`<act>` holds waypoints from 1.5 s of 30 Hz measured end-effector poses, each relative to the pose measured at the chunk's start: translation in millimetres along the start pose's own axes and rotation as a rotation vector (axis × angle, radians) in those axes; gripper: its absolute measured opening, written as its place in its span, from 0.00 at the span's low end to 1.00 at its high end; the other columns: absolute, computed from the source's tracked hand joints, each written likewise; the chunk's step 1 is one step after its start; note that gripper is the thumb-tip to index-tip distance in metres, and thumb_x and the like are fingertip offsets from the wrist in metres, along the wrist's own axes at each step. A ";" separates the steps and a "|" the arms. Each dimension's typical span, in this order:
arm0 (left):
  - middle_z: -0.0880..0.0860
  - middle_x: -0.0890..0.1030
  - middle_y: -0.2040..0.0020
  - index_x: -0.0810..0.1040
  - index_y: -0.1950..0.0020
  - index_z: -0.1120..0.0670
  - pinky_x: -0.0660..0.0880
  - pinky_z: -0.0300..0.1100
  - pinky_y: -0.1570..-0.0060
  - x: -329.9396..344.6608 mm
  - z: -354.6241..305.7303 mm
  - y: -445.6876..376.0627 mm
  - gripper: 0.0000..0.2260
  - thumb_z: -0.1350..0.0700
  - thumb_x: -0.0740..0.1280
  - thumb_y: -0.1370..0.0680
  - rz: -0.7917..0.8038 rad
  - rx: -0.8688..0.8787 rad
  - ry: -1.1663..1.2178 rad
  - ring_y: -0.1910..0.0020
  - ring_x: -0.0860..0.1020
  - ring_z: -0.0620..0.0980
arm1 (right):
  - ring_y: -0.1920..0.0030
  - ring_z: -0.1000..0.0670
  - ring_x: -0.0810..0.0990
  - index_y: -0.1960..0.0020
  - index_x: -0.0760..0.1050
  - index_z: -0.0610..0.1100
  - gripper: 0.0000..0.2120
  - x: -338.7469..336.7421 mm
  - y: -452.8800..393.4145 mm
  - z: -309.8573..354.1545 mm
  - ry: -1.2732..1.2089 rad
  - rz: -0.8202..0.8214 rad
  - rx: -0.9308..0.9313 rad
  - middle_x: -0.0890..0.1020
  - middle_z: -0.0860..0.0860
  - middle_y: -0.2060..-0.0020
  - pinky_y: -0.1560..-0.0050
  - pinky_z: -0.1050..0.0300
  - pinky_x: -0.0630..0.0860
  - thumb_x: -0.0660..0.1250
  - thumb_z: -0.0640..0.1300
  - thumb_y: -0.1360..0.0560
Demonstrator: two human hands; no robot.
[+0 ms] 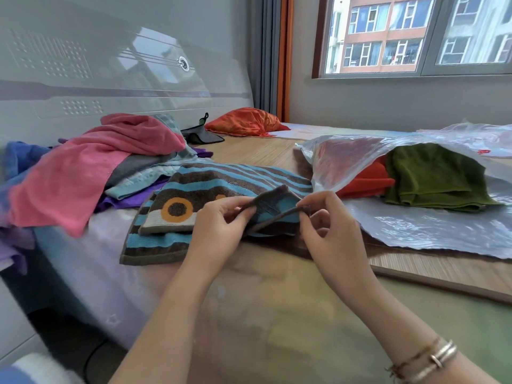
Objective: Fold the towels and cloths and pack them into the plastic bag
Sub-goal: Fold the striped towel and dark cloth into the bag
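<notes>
A brown and blue striped towel (194, 189) with an orange ring lies partly folded on the bed in front of me. My left hand (221, 225) pinches its lifted near corner, and my right hand (329, 228) pinches the same raised edge just to the right. A clear plastic bag (346, 159) lies open at the right, holding a folded green towel (432, 178) and a red cloth (365, 181). At the left sits a heap of loose cloths topped by a pink towel (91, 167).
Grey, pale blue and purple cloths (138, 176) lie under the pink towel. A dark cloth (199, 134) and an orange pillow (246, 121) sit at the back by the headboard (110, 65). A bamboo mat (263, 148) covers the bed.
</notes>
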State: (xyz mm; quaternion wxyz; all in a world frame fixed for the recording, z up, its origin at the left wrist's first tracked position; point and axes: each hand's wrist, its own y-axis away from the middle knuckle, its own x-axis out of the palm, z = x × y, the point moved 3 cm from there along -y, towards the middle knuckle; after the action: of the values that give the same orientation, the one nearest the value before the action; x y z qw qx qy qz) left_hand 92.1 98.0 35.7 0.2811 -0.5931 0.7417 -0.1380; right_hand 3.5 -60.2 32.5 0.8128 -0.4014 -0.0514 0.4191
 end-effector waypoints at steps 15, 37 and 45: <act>0.42 0.83 0.54 0.80 0.47 0.50 0.77 0.38 0.49 6.4 -8.5 10.3 0.10 0.64 0.67 0.23 0.088 0.180 -0.117 0.52 0.80 0.39 | 0.65 0.52 0.80 0.49 0.79 0.45 0.07 4.9 -16.0 5.9 0.075 0.007 0.018 0.79 0.53 0.59 0.58 0.61 0.74 0.66 0.36 0.24; 0.55 0.72 0.30 0.78 0.40 0.60 0.66 0.54 0.34 -58.8 51.0 8.2 0.14 0.54 0.62 0.21 -0.113 0.032 -0.901 0.34 0.71 0.59 | 0.59 0.46 0.86 0.49 0.67 0.39 0.05 0.4 -14.2 21.2 -0.493 -0.047 0.369 0.80 0.39 0.47 0.62 0.57 0.82 0.52 0.35 0.17; 0.49 0.79 0.49 0.80 0.49 0.54 0.64 0.58 0.33 -84.5 25.2 30.6 0.20 0.40 0.65 0.30 -0.114 0.200 -0.968 0.48 0.77 0.52 | 0.45 0.48 0.82 0.53 0.65 0.43 0.07 13.8 -21.3 15.5 -0.670 -0.197 0.415 0.76 0.35 0.41 0.48 0.61 0.80 0.53 0.35 0.18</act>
State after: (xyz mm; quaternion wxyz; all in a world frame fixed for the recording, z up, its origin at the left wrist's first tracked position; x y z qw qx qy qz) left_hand 93.8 190.1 20.3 0.6408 -0.5989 0.4755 0.0677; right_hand 19.5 -47.8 54.2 0.8510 -0.0630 -0.2659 0.4485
